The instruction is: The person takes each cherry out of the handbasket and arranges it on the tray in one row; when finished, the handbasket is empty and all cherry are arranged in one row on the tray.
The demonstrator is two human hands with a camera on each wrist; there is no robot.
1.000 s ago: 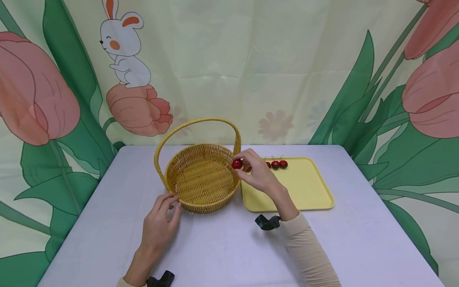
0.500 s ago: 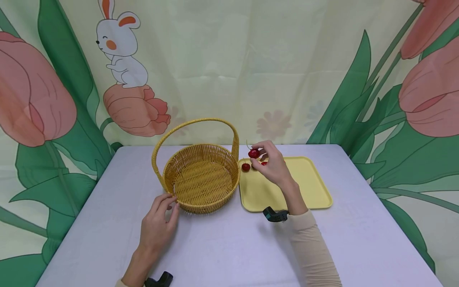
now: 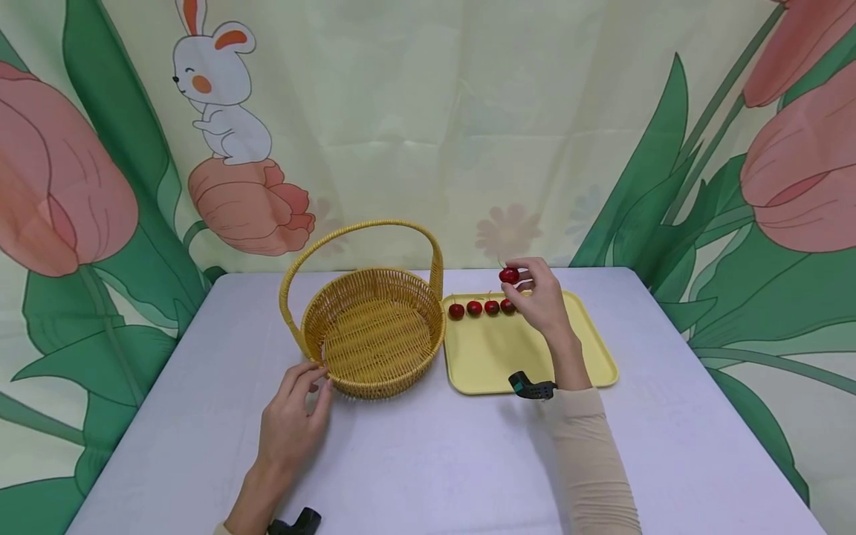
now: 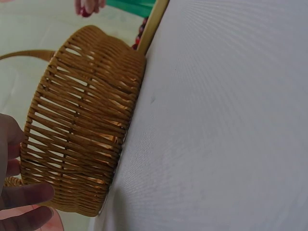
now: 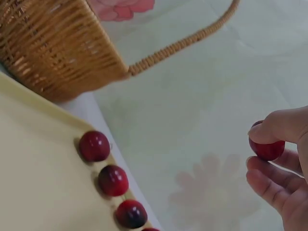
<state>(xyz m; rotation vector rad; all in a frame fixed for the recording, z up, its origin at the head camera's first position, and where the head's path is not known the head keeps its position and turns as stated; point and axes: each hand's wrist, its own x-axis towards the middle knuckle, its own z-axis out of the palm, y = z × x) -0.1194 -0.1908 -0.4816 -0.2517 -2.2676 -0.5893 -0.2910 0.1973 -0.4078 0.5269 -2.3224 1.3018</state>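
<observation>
Between thumb and fingertips my right hand (image 3: 540, 297) pinches a dark red cherry (image 3: 509, 275) with a thin stem, held above the far edge of the yellow tray (image 3: 495, 364). A row of several cherries (image 3: 474, 308) lies along that far edge, its right end partly hidden behind the hand. In the right wrist view the held cherry (image 5: 267, 146) shows well apart from the row. At the near left of the round wicker basket (image 3: 377, 342), my left hand (image 3: 292, 420) holds the rim with its fingertips. Nothing lies inside the basket.
The basket's tall arched handle (image 3: 364, 225) rises over its far side. Basket and tray stand side by side on a white-covered table (image 3: 428, 461). Behind them hangs a printed curtain (image 3: 401, 111) with tulips and a rabbit.
My right hand has moved right, away from the basket rim, carrying the cherry over the tray's far edge. More of the cherry row shows. The left hand stays at the rim.
</observation>
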